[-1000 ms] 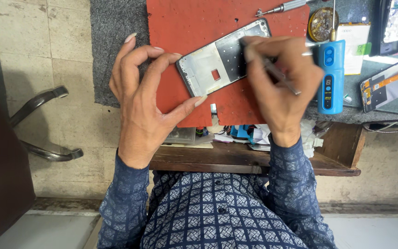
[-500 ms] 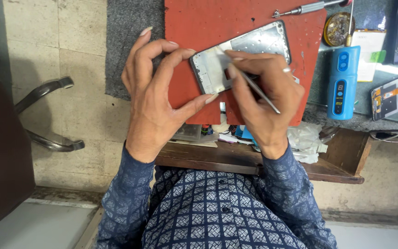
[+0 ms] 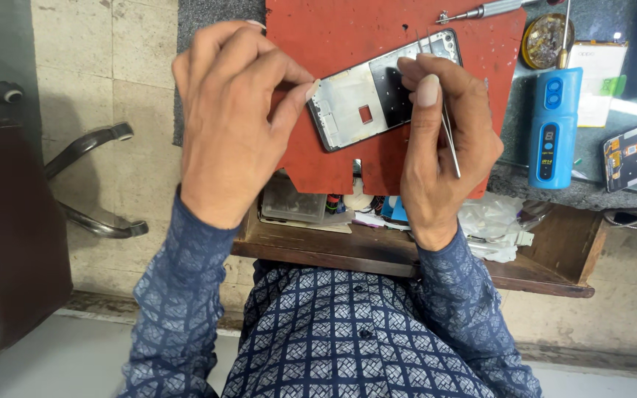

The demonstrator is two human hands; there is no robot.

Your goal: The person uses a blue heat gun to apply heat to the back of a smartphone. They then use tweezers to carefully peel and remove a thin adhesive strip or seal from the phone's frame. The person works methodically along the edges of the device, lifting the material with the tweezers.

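Gripping with thumb and fingertips, our left hand [image 3: 234,125] pinches the near short end of the silver-grey rectangular phone frame with a black inner panel [image 3: 374,92], while our right hand [image 3: 444,140] closes around a thin steel pair of tweezers [image 3: 450,144] and rests its index finger on the frame's far part. Both hands are thus closed on something, neither spread wide. We find the frame tilted and lifted slightly over the red rubber work mat [image 3: 333,37], near the mat's middle, with its small camera cut-outs toward the mat's right edge.

We judge the frame light, thin and stiff, yet easily bent or scratched, and its smooth rim likely slippery; holding it by the outer edges, as the left hand does, seems safest, with the inner panel left untouched.

Beyond the mat's right edge we see a blue cylindrical tool with a small display [image 3: 552,125], and at the mat's top right corner a slim metal screwdriver [image 3: 484,9]. Below the mat, an open wooden drawer [image 3: 554,258] holds clutter.
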